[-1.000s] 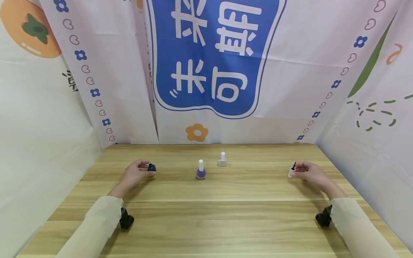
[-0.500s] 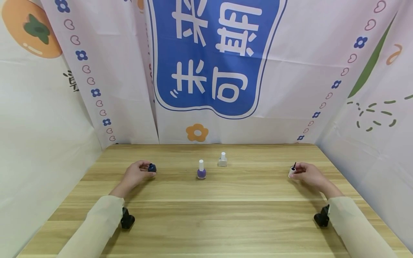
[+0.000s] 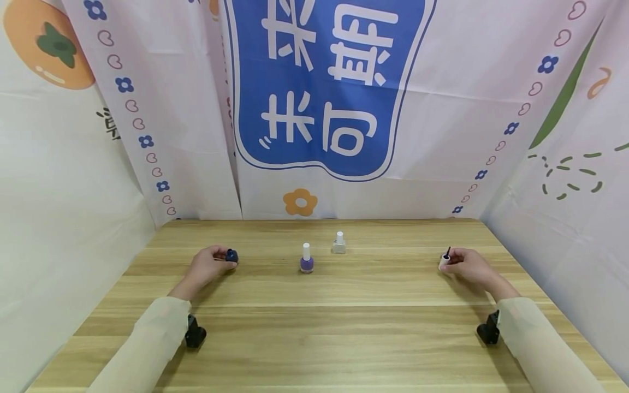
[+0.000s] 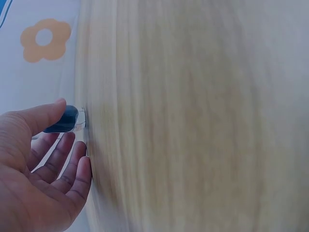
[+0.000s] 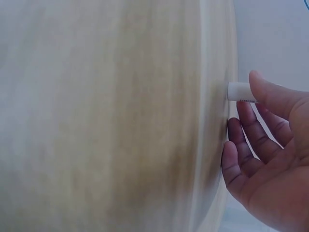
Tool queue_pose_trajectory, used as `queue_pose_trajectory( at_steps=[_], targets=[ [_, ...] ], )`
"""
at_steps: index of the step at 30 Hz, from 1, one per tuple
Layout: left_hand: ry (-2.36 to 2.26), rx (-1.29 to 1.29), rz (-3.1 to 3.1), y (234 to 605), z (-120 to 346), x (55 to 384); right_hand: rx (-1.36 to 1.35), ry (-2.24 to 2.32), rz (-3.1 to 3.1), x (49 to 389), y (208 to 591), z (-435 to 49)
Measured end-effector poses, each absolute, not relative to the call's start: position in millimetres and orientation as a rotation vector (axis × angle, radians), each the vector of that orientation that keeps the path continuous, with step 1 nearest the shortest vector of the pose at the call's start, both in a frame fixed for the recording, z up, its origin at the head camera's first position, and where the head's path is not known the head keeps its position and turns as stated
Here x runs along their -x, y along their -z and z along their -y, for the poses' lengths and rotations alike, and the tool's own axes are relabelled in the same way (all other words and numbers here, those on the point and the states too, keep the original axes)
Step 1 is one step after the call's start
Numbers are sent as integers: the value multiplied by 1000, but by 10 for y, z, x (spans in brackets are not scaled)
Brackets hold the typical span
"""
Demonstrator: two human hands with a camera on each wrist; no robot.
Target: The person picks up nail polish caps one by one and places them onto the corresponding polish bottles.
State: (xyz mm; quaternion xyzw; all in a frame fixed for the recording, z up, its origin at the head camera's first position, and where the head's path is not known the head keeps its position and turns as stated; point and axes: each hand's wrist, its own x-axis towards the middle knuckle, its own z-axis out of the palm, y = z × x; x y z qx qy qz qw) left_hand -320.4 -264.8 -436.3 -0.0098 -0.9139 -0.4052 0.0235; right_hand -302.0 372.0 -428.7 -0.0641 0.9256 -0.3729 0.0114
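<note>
At the left of the table my left hand [image 3: 210, 266] pinches an uncapped dark blue nail polish bottle [image 3: 232, 256] between thumb and fingers. In the left wrist view the dark bottle [image 4: 67, 120] has its clear base at the tabletop. Far to the right, my right hand [image 3: 470, 265] pinches a white nail polish cap [image 3: 444, 262] whose dark brush points up. The right wrist view shows the white cap [image 5: 238, 91] against the table, its brush hidden by the thumb. A purple nail polish bottle [image 3: 307, 265] and a clear nail polish bottle [image 3: 339, 246], both white-capped, stand upright between the hands.
The wooden table [image 3: 314, 338] ends at a printed cloth [image 3: 422, 180] hanging at the back and along both sides. A black wrist camera [image 3: 195, 332] sits on the left sleeve, another black camera [image 3: 488, 328] on the right.
Both hands keep their grip on the bottle and the cap and stay almost in place. Both sleeves have shifted slightly inward, and the right hand has turned a little.
</note>
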Motion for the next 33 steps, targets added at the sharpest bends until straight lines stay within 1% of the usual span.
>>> queue_pose_trajectory(
  at_steps=[33],
  targets=[
    [1216,53,2832,4331,2633,3187,160,1159,-2881,3010,4277,-3724]
  ],
)
